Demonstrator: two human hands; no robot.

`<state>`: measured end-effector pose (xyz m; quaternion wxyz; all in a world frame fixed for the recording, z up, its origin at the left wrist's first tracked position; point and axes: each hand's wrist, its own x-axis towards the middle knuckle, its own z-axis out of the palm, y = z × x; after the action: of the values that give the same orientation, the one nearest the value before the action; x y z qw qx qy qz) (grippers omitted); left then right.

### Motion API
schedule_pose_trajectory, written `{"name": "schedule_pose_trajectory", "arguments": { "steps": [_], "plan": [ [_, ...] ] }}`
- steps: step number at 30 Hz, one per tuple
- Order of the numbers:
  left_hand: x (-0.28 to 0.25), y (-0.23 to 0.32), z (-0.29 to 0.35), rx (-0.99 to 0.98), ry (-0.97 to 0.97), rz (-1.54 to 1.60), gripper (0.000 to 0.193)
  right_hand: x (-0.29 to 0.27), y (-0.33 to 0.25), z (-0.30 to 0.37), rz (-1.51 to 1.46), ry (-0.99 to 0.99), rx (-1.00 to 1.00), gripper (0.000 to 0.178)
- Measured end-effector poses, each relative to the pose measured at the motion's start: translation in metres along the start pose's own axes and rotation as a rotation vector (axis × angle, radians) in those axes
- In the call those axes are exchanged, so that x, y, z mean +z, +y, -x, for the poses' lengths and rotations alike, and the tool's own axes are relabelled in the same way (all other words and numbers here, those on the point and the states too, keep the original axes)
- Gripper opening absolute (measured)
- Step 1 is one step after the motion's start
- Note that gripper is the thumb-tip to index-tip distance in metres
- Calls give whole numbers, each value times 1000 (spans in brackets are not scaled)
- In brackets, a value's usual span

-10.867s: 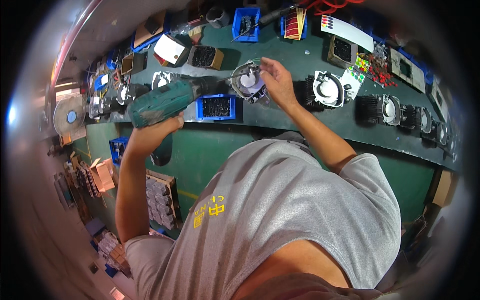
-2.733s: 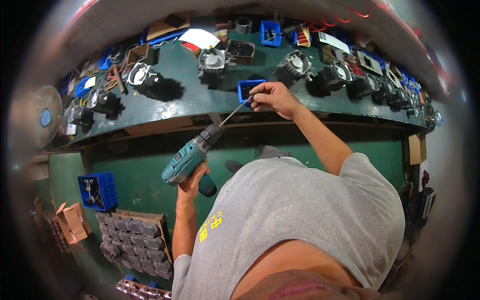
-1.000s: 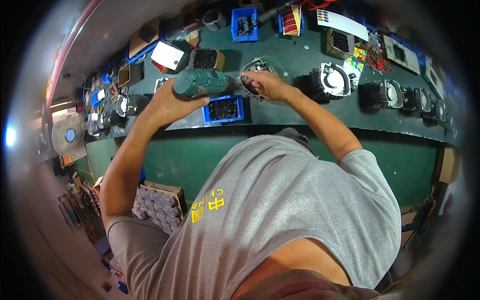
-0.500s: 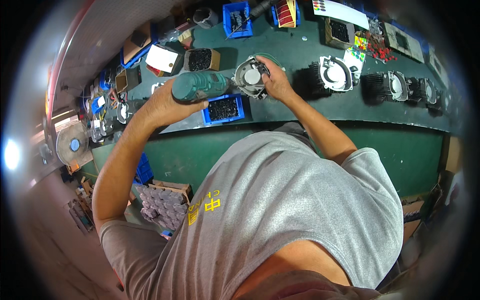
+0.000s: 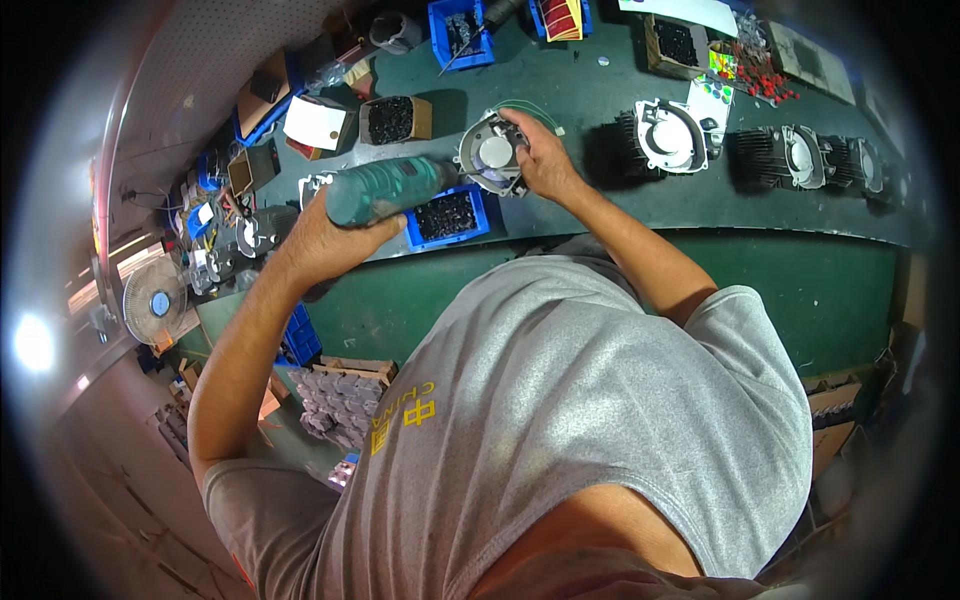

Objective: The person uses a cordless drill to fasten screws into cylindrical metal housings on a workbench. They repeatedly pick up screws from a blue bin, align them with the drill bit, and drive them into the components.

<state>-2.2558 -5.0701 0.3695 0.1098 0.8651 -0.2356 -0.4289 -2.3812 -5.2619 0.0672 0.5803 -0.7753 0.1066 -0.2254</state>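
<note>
My left hand is wrapped round a teal power screwdriver, held roughly level above the bench with its front end pointing right. That end is beside a round metal motor housing with a pale disc in its middle; whether the two touch I cannot tell. My right hand grips the housing's right rim, thumb and fingers closed on it. A thin green wire curves out behind the housing. Just in front, below the tool, stands a blue bin of small black parts.
More finned motor housings stand along the bench's right side. At the back are a carton of black parts, a blue bin and scattered red pieces. A fan is at far left. The bench's front edge runs before me.
My left hand and the power screwdriver have shifted slightly left and down, and the tool's rear has dropped. The right hand stays on the housing. The whole view has shifted a little.
</note>
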Motion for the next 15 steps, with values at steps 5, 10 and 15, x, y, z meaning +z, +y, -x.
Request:
{"name": "schedule_pose_trajectory", "arguments": {
  "steps": [5,10,15],
  "plan": [
    [9,-16,2,91,67,-13,45,2,6,1,26,4,-20,67],
    [7,-4,4,58,76,-62,45,0,2,0,1,-11,22,67],
    [7,-14,2,79,103,-115,47,0,-1,1,-9,-10,55,66]
  ]
}}
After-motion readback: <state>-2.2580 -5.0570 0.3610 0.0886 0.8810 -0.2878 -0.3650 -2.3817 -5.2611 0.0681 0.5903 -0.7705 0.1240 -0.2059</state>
